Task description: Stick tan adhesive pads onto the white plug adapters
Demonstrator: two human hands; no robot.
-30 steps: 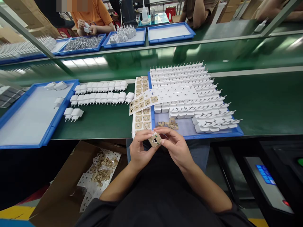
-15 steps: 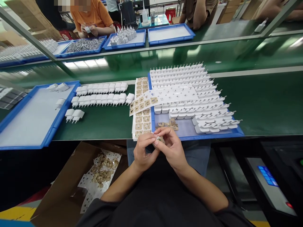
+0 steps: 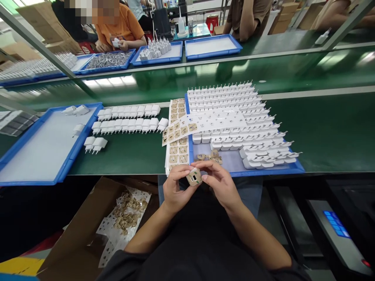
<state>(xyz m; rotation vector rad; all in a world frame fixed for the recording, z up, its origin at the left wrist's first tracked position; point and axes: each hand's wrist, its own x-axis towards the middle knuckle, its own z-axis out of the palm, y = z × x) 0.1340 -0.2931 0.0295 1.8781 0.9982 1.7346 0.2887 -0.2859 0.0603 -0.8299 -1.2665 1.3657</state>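
Between my hands is a small white piece with a tan sticker face (image 3: pixel 194 177), tilted up toward me near the bench edge. My left hand (image 3: pixel 178 187) pinches its left side between thumb and fingers. The fingers of my right hand (image 3: pixel 219 182) close on its upper right side. Just beyond lie loose tan pieces (image 3: pixel 213 156) in a blue tray (image 3: pixel 234 173) filled with rows of white plug adapters (image 3: pixel 225 113). A partly used sticker sheet (image 3: pixel 181 128) lies across the tray and a stack of sticker sheets (image 3: pixel 173 150).
Rows of white adapters (image 3: pixel 125 125) stand on the green bench, beside another blue tray (image 3: pixel 38 144). A cardboard box (image 3: pixel 76 226) with scraps is below left. Across the bench, a person in orange (image 3: pixel 123 25) holds a white piece behind several blue trays.
The piece in my hands has turned, so its tan face with a dark rectangle shows. My right thumb has shifted to its right edge. The view has moved slightly.
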